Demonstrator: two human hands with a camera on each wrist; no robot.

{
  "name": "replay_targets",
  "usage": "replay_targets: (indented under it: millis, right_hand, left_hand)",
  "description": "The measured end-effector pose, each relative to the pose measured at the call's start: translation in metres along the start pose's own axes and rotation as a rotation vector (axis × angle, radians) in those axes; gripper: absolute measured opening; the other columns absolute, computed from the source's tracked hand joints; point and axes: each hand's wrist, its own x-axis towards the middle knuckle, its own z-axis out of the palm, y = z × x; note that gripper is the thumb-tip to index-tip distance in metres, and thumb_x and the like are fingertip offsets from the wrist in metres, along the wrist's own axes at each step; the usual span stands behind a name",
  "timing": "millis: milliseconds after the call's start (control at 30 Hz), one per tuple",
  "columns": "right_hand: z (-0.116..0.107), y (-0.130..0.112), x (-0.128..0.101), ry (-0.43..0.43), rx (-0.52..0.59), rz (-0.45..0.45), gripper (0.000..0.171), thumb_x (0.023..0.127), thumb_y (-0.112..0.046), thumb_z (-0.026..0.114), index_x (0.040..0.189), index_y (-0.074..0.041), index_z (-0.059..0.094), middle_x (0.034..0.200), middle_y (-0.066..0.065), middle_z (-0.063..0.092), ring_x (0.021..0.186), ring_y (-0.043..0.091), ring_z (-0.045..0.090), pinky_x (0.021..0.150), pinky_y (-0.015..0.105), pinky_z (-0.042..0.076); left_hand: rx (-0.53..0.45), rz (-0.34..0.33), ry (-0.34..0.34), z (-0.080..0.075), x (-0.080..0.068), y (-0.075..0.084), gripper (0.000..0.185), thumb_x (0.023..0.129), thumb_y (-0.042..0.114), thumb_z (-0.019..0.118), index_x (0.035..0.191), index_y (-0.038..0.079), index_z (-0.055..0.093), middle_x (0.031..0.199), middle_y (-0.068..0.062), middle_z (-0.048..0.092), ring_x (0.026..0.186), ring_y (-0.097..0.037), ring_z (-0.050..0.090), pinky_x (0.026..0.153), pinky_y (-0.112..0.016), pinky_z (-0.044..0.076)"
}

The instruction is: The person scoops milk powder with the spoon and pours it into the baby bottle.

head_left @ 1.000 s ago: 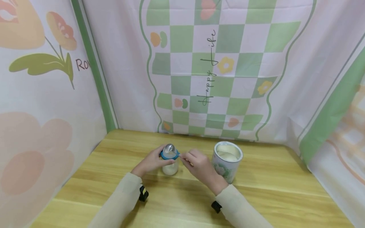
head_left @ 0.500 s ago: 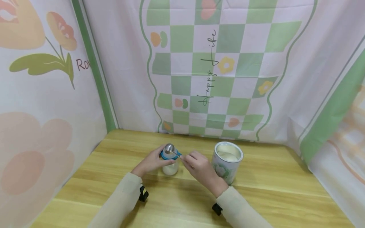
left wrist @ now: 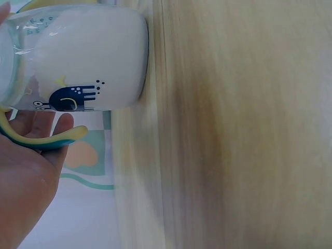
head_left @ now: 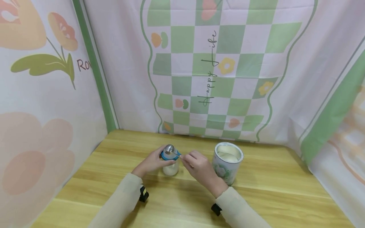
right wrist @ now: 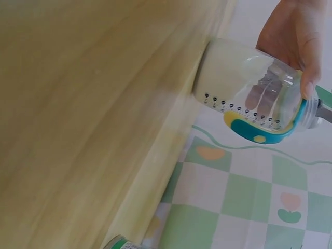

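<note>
A clear baby bottle (head_left: pixel 170 170) with a blue collar stands upright on the table. White powder fills much of it in the right wrist view, where measuring marks and a teal-and-yellow handle (right wrist: pixel 259 132) also show. My left hand (head_left: pixel 152 162) grips the bottle near its collar, thumb on the near side. Between thumb and fingers, my right hand (head_left: pixel 199 167) pinches the thin handle of a metal measuring spoon (head_left: pixel 169 149). The spoon's round bowl is over the bottle's mouth. On the bottle (left wrist: pixel 78 57) in the left wrist view is a dark blue animal print.
To the right of my right hand stands an open tin (head_left: pixel 228 163) of pale powder with a floral print. The wooden table (head_left: pixel 137 139) ends at the back against a checked curtain (head_left: pixel 208 63); another printed curtain (head_left: pixel 42 110) hangs at the left.
The spoon's bowl has turned: one second ago its rounded back showed over the bottle, now its hollow shows. Left hand, bottle and tin have stayed in place.
</note>
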Motion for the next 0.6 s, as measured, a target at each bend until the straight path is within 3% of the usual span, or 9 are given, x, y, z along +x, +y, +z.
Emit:
replay_targets:
  millis: [167,333,433,600]
  right_hand:
    - [-0.002,-0.001,0.001,-0.024,0.018,0.054,0.027,0.105,-0.023,0.054,0.089,-0.008,0.069,0.079,0.001,0.063,0.066,0.010,0.058,0.059,0.015,0.050]
    - [-0.005,-0.003,0.007,-0.016,0.091,0.164,0.002,0.094,-0.008,0.071,0.093,-0.007,0.071,0.081,0.000,0.065,0.068,0.008,0.060,0.059,0.018,0.052]
    - [-0.007,-0.004,0.012,0.015,0.131,0.233,0.012,0.087,0.000,0.077,0.093,-0.006,0.071,0.078,-0.001,0.065,0.066,0.006,0.058,0.056,0.021,0.051]
    - [-0.011,-0.004,0.019,0.051,0.247,0.412,0.008,0.089,-0.004,0.076,0.093,-0.009,0.072,0.076,-0.005,0.067,0.062,0.005,0.057,0.053,0.023,0.050]
  left_hand:
    - [-0.004,0.008,-0.004,0.000,0.000,-0.002,0.076,0.088,0.042,0.078,0.152,0.023,0.042,0.137,0.000,0.059,0.126,-0.023,0.053,0.106,-0.054,0.039]
    - [-0.009,0.003,0.002,0.000,-0.001,-0.001,0.072,0.089,0.041,0.077,0.151,0.028,0.043,0.138,0.000,0.058,0.128,-0.024,0.052,0.107,-0.056,0.037]
    - [-0.012,-0.004,0.009,0.000,-0.002,0.001,0.070,0.089,0.041,0.077,0.150,0.028,0.045,0.138,0.000,0.058,0.129,-0.025,0.051,0.108,-0.058,0.036]
    - [-0.013,-0.016,0.012,0.000,-0.002,0.001,0.074,0.088,0.042,0.077,0.152,0.028,0.042,0.139,-0.002,0.058,0.131,-0.028,0.049,0.109,-0.060,0.033]
